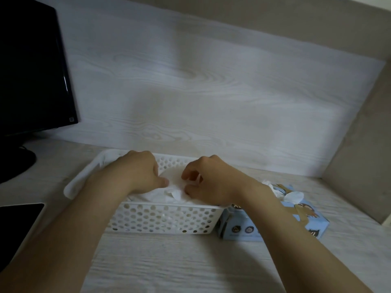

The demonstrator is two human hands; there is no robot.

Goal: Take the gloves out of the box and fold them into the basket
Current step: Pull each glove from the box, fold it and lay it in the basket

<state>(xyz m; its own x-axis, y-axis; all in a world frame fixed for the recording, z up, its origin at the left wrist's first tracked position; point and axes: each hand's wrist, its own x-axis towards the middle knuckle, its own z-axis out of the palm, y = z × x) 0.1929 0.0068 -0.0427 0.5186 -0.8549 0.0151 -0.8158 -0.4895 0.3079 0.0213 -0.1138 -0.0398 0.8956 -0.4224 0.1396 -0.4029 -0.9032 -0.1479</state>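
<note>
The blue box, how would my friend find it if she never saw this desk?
Start at the white basket full of holes in the middle of the pale wooden desk. The blue box sits touching the basket's right end, under the right hand's forearm. It alone is blue with cartoon pictures, and white gloves poke out of its top.

The basket [160, 218] under my hands is white plastic, its walls dotted all over with round holes, and the gloves [169, 194] lying in it are a thin, milky white. The box [273, 225] beside it is pale blue with brown and black cartoon figures printed on it. My worktop [179, 265] is whitewashed wood grain, the monitor [31, 66] glossy black.
</note>
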